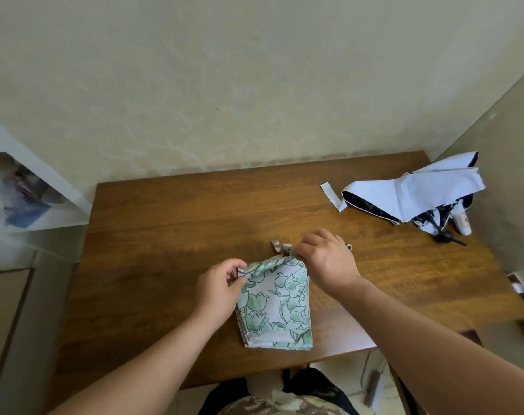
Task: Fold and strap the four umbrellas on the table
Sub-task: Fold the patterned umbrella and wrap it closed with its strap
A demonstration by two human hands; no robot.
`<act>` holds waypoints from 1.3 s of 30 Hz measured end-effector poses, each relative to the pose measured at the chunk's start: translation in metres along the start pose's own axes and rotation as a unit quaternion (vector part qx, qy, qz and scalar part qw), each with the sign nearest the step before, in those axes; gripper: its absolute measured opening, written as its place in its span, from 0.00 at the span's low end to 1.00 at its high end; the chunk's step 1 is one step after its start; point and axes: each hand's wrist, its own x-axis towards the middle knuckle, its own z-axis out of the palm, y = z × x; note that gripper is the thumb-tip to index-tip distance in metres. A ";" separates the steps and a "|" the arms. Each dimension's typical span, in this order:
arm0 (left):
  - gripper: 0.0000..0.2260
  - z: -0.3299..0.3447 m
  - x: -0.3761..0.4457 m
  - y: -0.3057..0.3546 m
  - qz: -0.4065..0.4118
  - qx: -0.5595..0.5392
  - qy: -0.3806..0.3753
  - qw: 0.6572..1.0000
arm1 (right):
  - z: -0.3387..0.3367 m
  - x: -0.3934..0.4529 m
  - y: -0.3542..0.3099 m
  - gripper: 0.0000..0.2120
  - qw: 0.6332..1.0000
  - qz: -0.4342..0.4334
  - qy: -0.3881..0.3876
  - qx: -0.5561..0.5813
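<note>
Near the table's (164, 223) front edge, the left hand (217, 290) and right hand (326, 259) pinch the floral umbrella's (274, 307) far corners. Keep pleats flat and roll tightly before fastening its strap (280, 245).

Floral umbrella (274, 307) mid-table (164, 223), loose umbrella (416, 194) far right.

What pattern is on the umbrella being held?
Green flower outlines on white fabric, on the floral umbrella, seen in the head view.
</note>
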 end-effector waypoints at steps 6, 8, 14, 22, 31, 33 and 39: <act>0.13 -0.003 -0.015 -0.015 0.071 0.075 -0.043 0.994 | 0.011 -0.040 -0.001 0.12 0.999 -0.050 0.010 0.004; 0.14 -0.001 -0.024 -0.023 0.095 0.114 -0.058 0.987 | 0.018 -0.055 -0.006 0.10 0.998 -0.057 -0.006 0.018; 0.14 0.007 -0.038 -0.039 0.147 0.254 -0.093 0.951 | 0.042 -0.086 -0.018 0.12 0.997 -0.042 -0.059 0.012; 0.22 0.022 -0.030 -0.020 0.230 0.262 -0.078 0.934 | 0.055 -0.089 -0.022 0.15 0.993 -0.014 -0.115 -0.002; 0.32 0.046 -0.030 -0.024 0.218 0.391 -0.364 0.817 | 0.060 -0.085 -0.015 0.12 0.975 0.026 -0.218 0.033; 0.33 0.047 -0.031 -0.029 0.202 0.398 -0.385 0.808 | 0.058 -0.080 -0.010 0.08 0.966 0.024 -0.246 0.070; 0.29 0.055 -0.035 -0.032 0.192 0.412 -0.399 0.796 | 0.049 -0.038 -0.027 0.12 0.990 0.025 -0.113 0.078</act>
